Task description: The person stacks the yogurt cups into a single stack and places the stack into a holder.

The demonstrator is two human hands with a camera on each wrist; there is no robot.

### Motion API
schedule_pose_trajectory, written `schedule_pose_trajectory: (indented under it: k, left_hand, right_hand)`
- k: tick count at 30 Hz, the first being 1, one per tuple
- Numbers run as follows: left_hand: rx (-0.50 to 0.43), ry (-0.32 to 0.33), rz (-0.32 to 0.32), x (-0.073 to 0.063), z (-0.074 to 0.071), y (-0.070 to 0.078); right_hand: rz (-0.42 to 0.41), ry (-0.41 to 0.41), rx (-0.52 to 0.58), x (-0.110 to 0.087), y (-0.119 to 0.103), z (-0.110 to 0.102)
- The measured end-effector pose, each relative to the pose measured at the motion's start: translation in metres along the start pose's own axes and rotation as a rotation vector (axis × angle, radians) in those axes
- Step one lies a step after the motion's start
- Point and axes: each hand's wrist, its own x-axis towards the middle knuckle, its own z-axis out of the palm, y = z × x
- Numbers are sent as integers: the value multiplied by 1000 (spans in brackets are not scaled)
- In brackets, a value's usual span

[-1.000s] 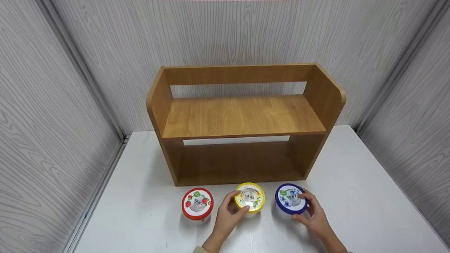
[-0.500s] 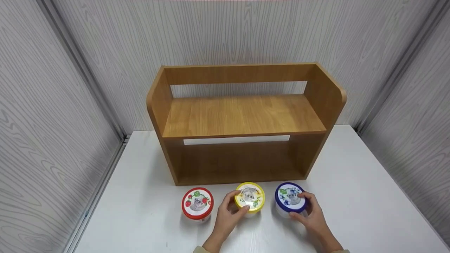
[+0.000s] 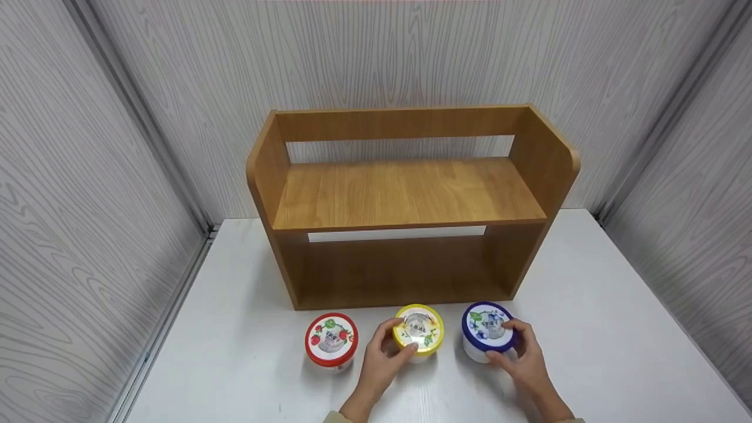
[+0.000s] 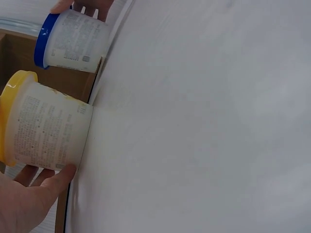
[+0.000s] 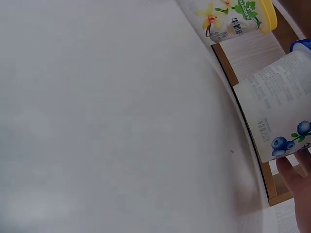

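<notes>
My left hand (image 3: 379, 365) grips a white tub with a yellow lid (image 3: 418, 330), thumb at the near rim and a finger on its left side. To the right, my right hand (image 3: 527, 359) holds a similar tub with a dark blue lid (image 3: 489, 326), thumb in front and fingers around its right side. Blueberries are printed on the blue-lidded tub (image 4: 80, 41). A third tub, with a red lid (image 3: 331, 341) and strawberries on top, stands left of my left hand, untouched. All three are upright in a row.
A two-level wooden shelf (image 3: 411, 194) stands just behind the tubs on the white table (image 3: 235, 352). Its side panels rise above the upper board. Pale wood-grain walls (image 3: 399, 53) enclose the table at the back and both sides.
My right hand and the blue-lidded tub have shifted slightly away from me, toward the shelf. My left hand and the yellow-lidded and red-lidded tubs have stayed in place.
</notes>
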Motion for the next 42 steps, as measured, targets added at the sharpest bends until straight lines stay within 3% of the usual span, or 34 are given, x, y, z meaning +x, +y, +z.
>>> schedule_pose_trajectory:
  k: [8, 15, 21, 23, 31, 37, 42]
  left_hand:
    - [-22, -10, -16, 0, 1, 3]
    - [-60, -36, 24, -10, -1, 27]
    - [-75, -33, 27, -12, -1, 34]
    - [-85, -34, 4, -11, -1, 33]
    - [-94, -21, -18, -1, 0, 4]
    - [-56, 3, -43, 0, 0, 2]
    - [-61, 6, -26, -1, 1, 2]
  right_hand:
    - [-44, 58, 0, 4, 10, 0]
    - [-122, 86, 35, 3, -4, 3]
    - [-176, 99, 44, 3, -15, 7]
    - [-210, 93, 60, 3, -18, 9]
    - [-358, 57, 123, 7, -27, 21]
    - [-406, 40, 131, 11, -32, 30]
    - [-438, 17, 141, 13, -40, 38]
